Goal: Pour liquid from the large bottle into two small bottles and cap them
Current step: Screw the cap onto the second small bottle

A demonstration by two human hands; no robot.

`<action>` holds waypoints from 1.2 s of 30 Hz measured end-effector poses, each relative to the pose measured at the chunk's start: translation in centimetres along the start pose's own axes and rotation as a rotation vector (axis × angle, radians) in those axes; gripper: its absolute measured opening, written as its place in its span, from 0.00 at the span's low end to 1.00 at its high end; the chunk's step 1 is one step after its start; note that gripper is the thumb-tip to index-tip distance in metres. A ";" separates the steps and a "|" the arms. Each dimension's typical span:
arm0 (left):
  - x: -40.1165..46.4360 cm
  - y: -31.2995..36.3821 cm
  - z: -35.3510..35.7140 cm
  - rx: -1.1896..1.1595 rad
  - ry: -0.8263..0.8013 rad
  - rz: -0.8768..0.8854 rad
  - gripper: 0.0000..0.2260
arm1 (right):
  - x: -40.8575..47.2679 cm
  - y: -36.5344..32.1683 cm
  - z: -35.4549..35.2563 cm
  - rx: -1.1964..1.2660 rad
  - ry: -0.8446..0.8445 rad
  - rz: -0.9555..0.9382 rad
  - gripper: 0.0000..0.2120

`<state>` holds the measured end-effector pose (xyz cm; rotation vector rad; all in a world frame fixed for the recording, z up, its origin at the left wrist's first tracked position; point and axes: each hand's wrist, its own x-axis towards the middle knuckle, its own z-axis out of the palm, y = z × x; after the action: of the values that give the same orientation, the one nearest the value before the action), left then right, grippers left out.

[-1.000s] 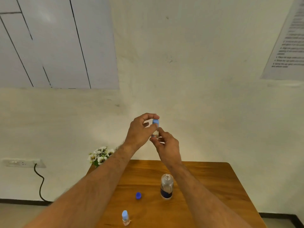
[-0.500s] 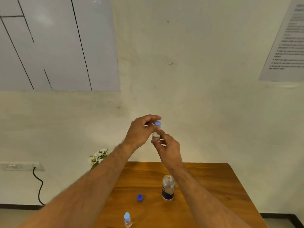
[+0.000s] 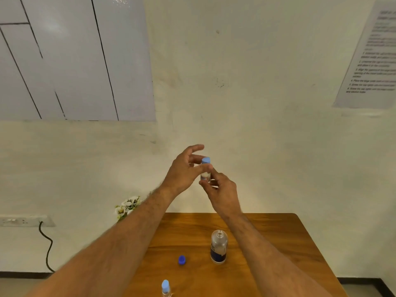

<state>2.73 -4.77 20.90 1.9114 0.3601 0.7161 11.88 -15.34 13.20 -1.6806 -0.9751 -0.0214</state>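
I hold a small clear bottle (image 3: 205, 176) up in the air above the wooden table (image 3: 267, 236). My right hand (image 3: 222, 190) pinches its body from below. My left hand (image 3: 184, 169) has its thumb against the neck just under the light blue cap (image 3: 206, 160), while its fingers are spread and lifted off the cap. The large clear bottle (image 3: 218, 246) with a dark label stands uncapped on the table. Its dark blue cap (image 3: 182, 260) lies on the table to the left of it. A second small bottle (image 3: 165, 287) with a light blue cap stands at the near edge.
A small bunch of white flowers (image 3: 127, 206) sits behind the table's far left corner. A wall socket (image 3: 23, 220) with a black cable is low on the left wall. A printed sheet (image 3: 372, 61) hangs on the wall at upper right.
My left fingers, which were wrapped over the cap, have opened and lifted away from it. The bottle and my right hand stay at about the same place.
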 end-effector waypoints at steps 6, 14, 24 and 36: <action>-0.2 -0.1 0.6 0.131 -0.061 0.041 0.18 | -0.4 0.0 0.7 -0.014 -0.009 0.006 0.15; -0.4 -0.2 0.0 0.004 -0.099 0.027 0.19 | -0.6 0.1 0.5 0.027 -0.029 0.009 0.17; -0.4 0.0 0.1 -0.105 -0.134 -0.002 0.13 | -0.6 -0.2 -0.2 0.033 -0.095 0.016 0.15; -0.1 -0.3 0.3 -0.170 0.092 0.003 0.13 | -0.7 -0.7 -0.5 0.089 -0.108 0.095 0.23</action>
<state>2.87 -4.85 20.49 1.7232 0.3425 0.8121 11.20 -16.13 13.57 -1.6573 -0.9607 0.1753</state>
